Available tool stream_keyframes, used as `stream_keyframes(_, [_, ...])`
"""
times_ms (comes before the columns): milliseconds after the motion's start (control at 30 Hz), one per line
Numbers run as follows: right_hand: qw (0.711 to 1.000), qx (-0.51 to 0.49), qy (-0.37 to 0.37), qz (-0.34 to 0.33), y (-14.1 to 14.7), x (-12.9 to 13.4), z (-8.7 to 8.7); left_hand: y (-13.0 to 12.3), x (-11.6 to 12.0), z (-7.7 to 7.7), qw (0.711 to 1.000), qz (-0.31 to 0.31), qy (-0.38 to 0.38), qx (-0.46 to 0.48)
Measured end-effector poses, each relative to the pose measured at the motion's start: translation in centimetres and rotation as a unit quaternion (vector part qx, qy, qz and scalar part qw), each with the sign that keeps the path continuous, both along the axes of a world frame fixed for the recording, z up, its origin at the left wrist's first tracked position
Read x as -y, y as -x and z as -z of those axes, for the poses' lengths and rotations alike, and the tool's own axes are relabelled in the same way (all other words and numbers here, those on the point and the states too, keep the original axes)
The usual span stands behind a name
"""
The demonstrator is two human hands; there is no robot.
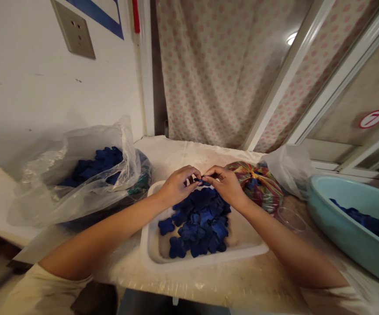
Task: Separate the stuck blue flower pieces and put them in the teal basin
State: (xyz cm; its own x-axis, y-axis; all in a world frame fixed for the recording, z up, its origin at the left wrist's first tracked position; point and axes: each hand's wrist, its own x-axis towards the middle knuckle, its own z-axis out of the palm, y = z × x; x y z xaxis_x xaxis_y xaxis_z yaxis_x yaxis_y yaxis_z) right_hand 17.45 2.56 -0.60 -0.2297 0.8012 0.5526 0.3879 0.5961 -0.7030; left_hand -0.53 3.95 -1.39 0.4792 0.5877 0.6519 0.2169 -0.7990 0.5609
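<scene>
Between my two hands, over the far part of a white plastic tray (205, 264), is a small dark blue flower-shaped piece (203, 181). My left hand (184, 183) pinches its left side with thumb and fingers. From the right, my right hand (224, 183) grips the same piece, fingertips close to those of the left. Part of the piece is hidden by the fingers. Below them, a heap of dark blue flower-shaped pieces (202, 223) lies in the tray, with a few loose ones toward its left side.
A clear plastic bag (78, 192) of blue pieces stands at the left. Beyond the tray's right side sit a striped, tied bundle (261, 183) and a round clear lid (290, 218). A light blue basin (346, 232) with more blue material is far right. A dotted curtain (209, 78) hangs behind.
</scene>
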Motion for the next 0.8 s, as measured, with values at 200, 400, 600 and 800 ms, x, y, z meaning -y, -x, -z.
stream_keyframes(200, [1.000,-0.022,0.001,0.005,-0.11,-0.07,0.13,-0.08,0.18,-0.31,0.999,0.020,-0.028,0.019])
stream_keyframes(400, [0.997,-0.058,0.040,-0.019,0.02,-0.12,0.11,-0.15,0.21,-0.37,0.999,0.001,0.017,0.044])
stream_keyframes(600, [0.996,-0.059,0.063,-0.034,0.25,0.02,-0.14,-0.27,0.09,-0.34,0.994,-0.048,0.063,0.069])
stream_keyframes(800, [0.996,-0.070,0.045,-0.003,0.03,-0.20,-0.15,-0.29,0.10,-0.31,0.996,-0.030,0.055,0.057])
